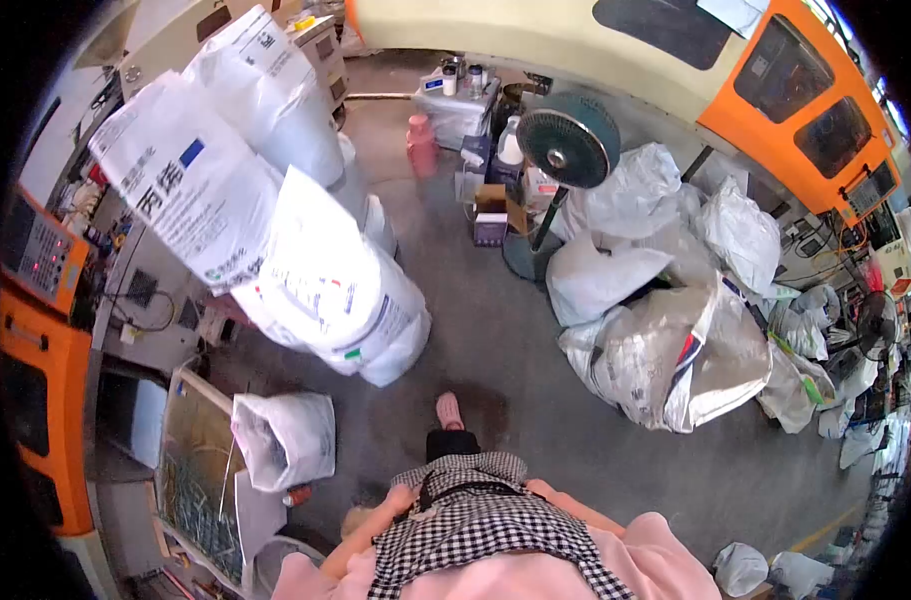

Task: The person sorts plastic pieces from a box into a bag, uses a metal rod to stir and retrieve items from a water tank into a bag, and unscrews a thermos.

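Note:
A black-and-white checked apron [475, 515] covers the front of the body over pink clothing. At the apron's left edge in the view, my right hand [403, 498] is closed on the cloth, its fingertips mostly hidden. My left hand [541, 488] is closed at the other edge, with its fingers partly covered by the cloth. Between the hands the apron is bunched at waist height. One foot in a pink shoe [449, 410] shows on the grey floor beyond the apron.
Tall stacked white sacks [345, 290] stand ahead on the left, above an open white bag [285, 440] and a bin [200, 470]. Ahead on the right are a standing fan [568, 140] and large filled bags [675, 350]. Orange machines [805, 100] border the area.

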Demonstrator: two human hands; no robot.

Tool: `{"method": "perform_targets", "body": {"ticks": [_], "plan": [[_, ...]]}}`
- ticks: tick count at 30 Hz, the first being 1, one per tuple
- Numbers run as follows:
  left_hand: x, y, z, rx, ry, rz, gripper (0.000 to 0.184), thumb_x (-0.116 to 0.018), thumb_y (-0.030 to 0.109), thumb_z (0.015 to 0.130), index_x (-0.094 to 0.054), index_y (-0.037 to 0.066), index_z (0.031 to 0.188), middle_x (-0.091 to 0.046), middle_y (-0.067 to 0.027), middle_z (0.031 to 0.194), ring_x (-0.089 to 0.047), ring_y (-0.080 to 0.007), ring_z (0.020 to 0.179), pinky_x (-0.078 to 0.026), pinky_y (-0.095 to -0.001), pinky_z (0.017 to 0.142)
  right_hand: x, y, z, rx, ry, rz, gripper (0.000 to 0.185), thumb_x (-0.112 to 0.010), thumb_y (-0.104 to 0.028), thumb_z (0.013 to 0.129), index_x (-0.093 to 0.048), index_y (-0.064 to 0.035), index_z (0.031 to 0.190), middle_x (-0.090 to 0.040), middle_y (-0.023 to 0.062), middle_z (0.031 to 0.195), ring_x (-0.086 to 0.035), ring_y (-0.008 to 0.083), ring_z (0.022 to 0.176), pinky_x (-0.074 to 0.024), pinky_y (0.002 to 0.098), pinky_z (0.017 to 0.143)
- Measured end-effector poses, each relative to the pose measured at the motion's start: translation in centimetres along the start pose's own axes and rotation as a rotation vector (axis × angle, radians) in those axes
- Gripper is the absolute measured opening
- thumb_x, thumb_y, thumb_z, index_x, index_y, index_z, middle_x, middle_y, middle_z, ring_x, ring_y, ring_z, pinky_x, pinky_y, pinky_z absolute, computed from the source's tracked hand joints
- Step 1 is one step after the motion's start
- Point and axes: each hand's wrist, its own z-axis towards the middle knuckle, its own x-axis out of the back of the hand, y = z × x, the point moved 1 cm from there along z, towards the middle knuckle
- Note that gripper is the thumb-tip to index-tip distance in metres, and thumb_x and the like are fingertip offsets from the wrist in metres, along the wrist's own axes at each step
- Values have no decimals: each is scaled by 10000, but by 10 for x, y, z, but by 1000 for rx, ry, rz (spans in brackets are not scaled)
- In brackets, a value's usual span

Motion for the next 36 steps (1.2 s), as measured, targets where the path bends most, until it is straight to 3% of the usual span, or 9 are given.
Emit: {"method": "perform_targets", "body": {"ticks": [3,5,7,8,10,14,18,27,36], "plan": [[201,102,21,176,156,-435,391,-568,371,855,-662,-8,847,-642,-229,797,-638,-362,784,-491,-438,701,83,-2,35,-78,106,7,268,-513,-198,803,-605,-9,969,-627,201,957,-602,338,871,-496,431,735],[314,144,50,-198,502,-414,386,-611,306,854,-605,6,1096,-631,-205,1002,-619,-289,934,-491,-369,785,106,16,84,-94,247,87,290,-527,-236,817,-593,-32,1012,-626,215,925,-589,367,888,-486,452,769],[454,223,38,-395,521,-529,492,-658,187,837,-488,39,1275,-609,-132,1053,-599,-217,962,-479,-320,826,195,-29,73,-166,283,143,338,-545,-279,833,-579,-35,1064,-619,221,958,-576,389,932,-473,465,813],[518,260,26,-506,517,-589,356,-644,140,845,-546,19,1165,-601,-128,1108,-585,-192,1014,-455,-324,886,225,-38,77,-193,283,171,390,-553,-292,837,-558,-30,1126,-592,240,1019,-560,388,984,-463,456,848],[614,314,2,-913,624,-622,733,-705,25,771,-321,34,1395,-615,-103,987,-602,-176,880,-466,-292,823,281,-49,86,-237,265,195,474,-587,-308,830,-530,-18,1201,-563,260,1094,-533,381,1056,-446,440,903],[746,371,-17,-1258,987,-175,1127,-795,490,604,-225,-105,1374,-624,-128,812,-610,-218,786,-458,-390,844,323,2,162,-70,178,108,468,-570,-325,841,-536,-21,1195,-561,246,1128,-499,382,1101,-435,439,928],[827,392,-10,-1357,1122,166,1134,-792,509,575,-240,-89,1365,-613,-134,834,-597,-216,774,-445,-393,858,404,16,206,-90,159,13,456,-567,-321,838,-542,-13,1173,-582,208,1127,-491,384,1117,-438,442,924],[903,413,53,-1307,1607,65,958,-777,436,628,-314,-73,1294,-596,-116,823,-576,-203,763,-435,-384,846,567,33,259,21,295,-111,385,-552,-294,831,-599,-35,1113,-611,233,1059,-568,404,1004,-463,455,876],[999,356,156,-1256,1682,3,781,-763,364,681,-388,-56,1223,-578,-98,812,-555,-190,751,-425,-374,834,629,-16,352,-30,97,-27,486,-616,-349,823,-566,-42,1196,-578,222,1157,-535,383,1089,-419,432,948]]}}
